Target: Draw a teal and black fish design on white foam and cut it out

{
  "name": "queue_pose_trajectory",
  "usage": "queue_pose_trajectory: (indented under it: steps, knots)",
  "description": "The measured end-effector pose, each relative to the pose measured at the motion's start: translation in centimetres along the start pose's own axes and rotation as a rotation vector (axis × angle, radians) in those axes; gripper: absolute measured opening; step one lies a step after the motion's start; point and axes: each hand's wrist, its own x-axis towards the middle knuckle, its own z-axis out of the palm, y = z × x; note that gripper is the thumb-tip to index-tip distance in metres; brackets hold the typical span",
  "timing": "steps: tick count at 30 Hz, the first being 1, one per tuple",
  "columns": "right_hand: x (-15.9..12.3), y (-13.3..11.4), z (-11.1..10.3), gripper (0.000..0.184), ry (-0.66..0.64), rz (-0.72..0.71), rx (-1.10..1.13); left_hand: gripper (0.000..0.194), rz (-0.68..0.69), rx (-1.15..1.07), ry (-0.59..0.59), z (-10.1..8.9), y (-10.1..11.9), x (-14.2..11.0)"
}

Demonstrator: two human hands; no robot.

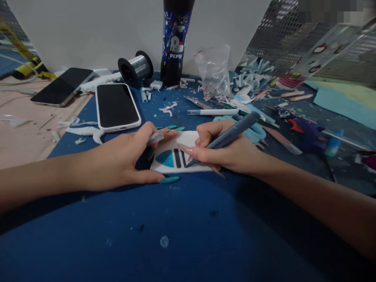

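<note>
Pinched in right hand's (223, 147) grip: dark marker (233, 131), tip on white piece (160, 166). Left hand (136, 156) spread, steadying piece's edge.

Dim, flat light reaches me; my right forearm casts soft shadow (the frame's edges stretch and blur)

You see a glossy dark plastic bottle (171, 69); a crinkled clear plastic bag (216, 70); a smooth, glossy black phone screen (116, 105).
</note>
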Motion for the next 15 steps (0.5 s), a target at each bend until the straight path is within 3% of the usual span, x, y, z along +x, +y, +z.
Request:
queue_pose_trajectory:
  steps: [11,15]
  knots:
    - [0.11,0.17,0.02,0.047,0.034,-0.014,0.026,0.044,-0.015,-0.005,-0.055,-0.08,0.05,0.02]
    - [0.06,0.36,-0.15,0.046,0.040,-0.006,0.029,0.048,0.019,-0.003,-0.016,0.09,-0.50,0.06]
